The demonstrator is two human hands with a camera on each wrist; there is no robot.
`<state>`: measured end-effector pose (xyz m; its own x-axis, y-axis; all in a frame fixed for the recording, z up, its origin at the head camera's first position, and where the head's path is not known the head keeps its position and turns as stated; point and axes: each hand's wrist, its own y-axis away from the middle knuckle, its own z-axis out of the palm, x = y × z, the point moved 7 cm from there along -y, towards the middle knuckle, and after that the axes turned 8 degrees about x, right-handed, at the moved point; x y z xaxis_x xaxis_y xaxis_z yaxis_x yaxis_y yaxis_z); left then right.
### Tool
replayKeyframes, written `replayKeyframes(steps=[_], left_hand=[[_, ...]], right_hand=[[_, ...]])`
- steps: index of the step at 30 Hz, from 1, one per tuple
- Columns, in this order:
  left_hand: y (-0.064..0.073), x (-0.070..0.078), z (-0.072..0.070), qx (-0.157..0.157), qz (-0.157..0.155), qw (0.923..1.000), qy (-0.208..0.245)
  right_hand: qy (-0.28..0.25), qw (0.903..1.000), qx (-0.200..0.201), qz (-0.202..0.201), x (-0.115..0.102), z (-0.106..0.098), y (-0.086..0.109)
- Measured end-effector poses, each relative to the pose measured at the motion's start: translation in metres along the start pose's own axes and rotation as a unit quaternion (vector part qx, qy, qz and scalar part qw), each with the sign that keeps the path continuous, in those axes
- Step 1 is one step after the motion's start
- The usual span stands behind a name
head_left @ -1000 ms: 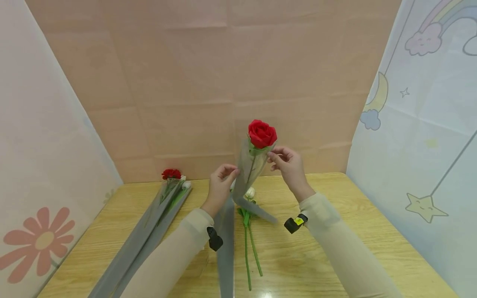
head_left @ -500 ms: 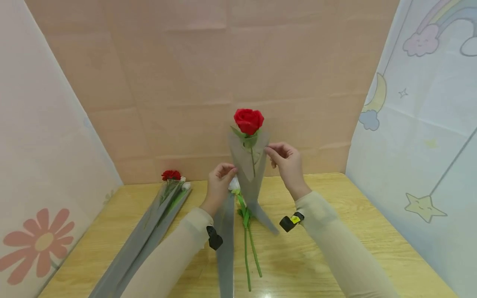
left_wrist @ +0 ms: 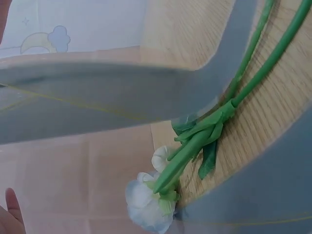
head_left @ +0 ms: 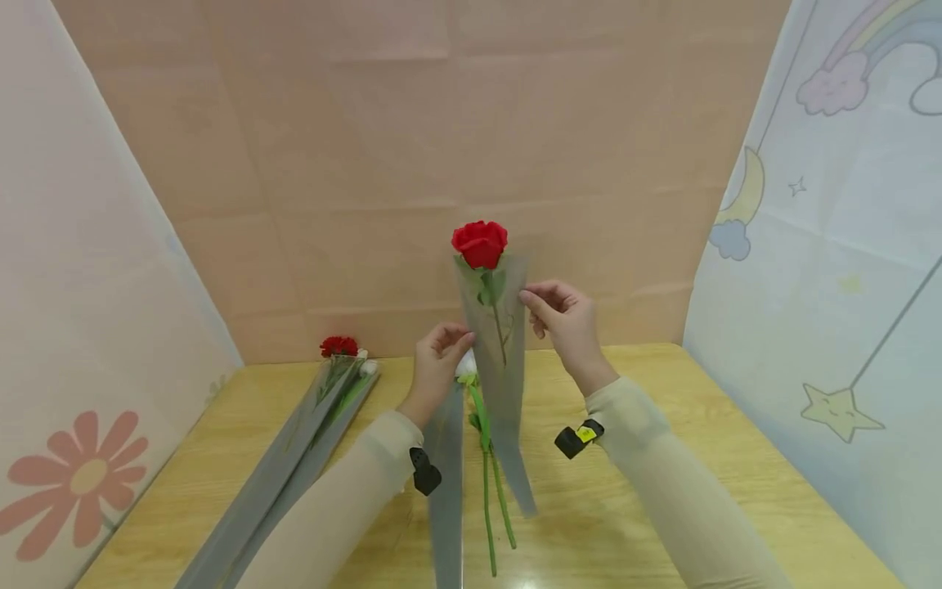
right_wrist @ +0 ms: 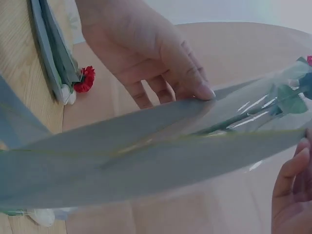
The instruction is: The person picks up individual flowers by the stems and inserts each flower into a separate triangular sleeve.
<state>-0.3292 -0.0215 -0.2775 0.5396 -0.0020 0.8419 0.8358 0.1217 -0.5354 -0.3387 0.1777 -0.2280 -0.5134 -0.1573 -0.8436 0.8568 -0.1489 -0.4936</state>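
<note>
A red rose (head_left: 480, 244) stands upright in a clear-and-grey flower sleeve (head_left: 508, 401), its bloom above the rim. My left hand (head_left: 434, 364) pinches the left edge of the sleeve between thumb and fingers. At the opposite edge, a little higher, my right hand (head_left: 572, 331) pinches it too. Through the film shows the rose's stem (right_wrist: 243, 117) with its leaves. The narrow grey lower end bends toward the table. Behind and below lie white flowers (left_wrist: 148, 202) on green stems (head_left: 489, 507), partly covered by the sleeve.
Another grey sleeve (head_left: 445, 499) lies on the wooden table (head_left: 625, 507), under my left forearm. Further left are sleeved flowers, a red carnation (head_left: 338, 347) and white blooms (head_left: 368, 368). A plain backdrop (head_left: 353, 164) stands behind, with printed side panels.
The rose and sleeve have swung left and straightened upright; the sleeve's tail has unbent downward. My right hand has shifted slightly left; my left hand has barely moved.
</note>
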Motion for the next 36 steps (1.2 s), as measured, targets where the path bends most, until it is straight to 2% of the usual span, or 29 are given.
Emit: replayKeyframes(steps=[4, 11, 15, 17, 19, 22, 25, 31, 36], left_hand=[[0.001, -0.002, -0.001, -0.002, -0.008, 0.9999, -0.007], [0.001, -0.002, -0.001, 0.001, -0.004, 0.9999, -0.012], [0.002, -0.001, -0.002, 0.000, 0.001, 0.9999, -0.015], [0.003, -0.002, -0.002, 0.000, 0.003, 0.9999, -0.016], [0.003, -0.003, -0.002, -0.001, 0.006, 0.9998, -0.018], [0.003, -0.004, -0.003, -0.001, 0.010, 0.9998, -0.017], [0.004, -0.005, -0.003, -0.002, 0.014, 0.9998, -0.015], [0.005, -0.008, -0.003, -0.001, 0.014, 0.9998, -0.011], [0.000, -0.023, -0.005, 0.009, 0.014, 0.9999, 0.002]], right_hand=[[0.018, 0.9998, -0.005, 0.011, 0.008, -0.005, -0.002], [0.017, 0.9995, -0.024, 0.010, 0.023, -0.019, -0.003], [0.086, 0.9945, -0.035, 0.050, 0.048, -0.038, 0.000], [0.141, 0.9859, -0.047, 0.077, 0.063, -0.048, 0.002], [0.195, 0.9730, -0.068, 0.103, 0.079, -0.058, 0.006], [0.259, 0.9494, -0.100, 0.147, 0.103, -0.072, 0.013], [0.302, 0.9260, -0.127, 0.188, 0.124, -0.084, 0.022], [0.340, 0.8889, -0.187, 0.243, 0.156, -0.093, 0.040], [0.348, 0.8727, -0.214, 0.267, 0.164, -0.093, 0.048]])
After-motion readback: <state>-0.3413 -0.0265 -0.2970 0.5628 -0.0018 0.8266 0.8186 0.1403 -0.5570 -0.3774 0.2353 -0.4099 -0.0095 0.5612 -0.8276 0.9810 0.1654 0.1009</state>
